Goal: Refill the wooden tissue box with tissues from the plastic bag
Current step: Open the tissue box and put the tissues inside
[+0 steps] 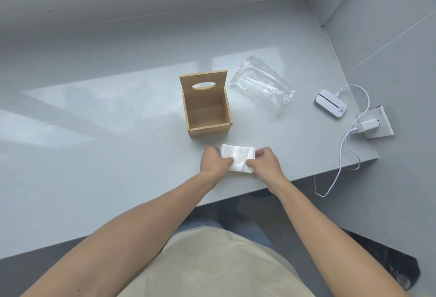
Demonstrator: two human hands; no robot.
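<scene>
Head view: I see my left hand point(215, 160) and right hand point(264, 161) pinching a white folded tissue stack point(238, 157) on the grey countertop point(118, 131). At 12 o'clock the square wooden tissue box point(207, 110) stands empty, lid upright. At 1 o'clock the clear zip plastic bag point(263, 81) lies empty.
</scene>
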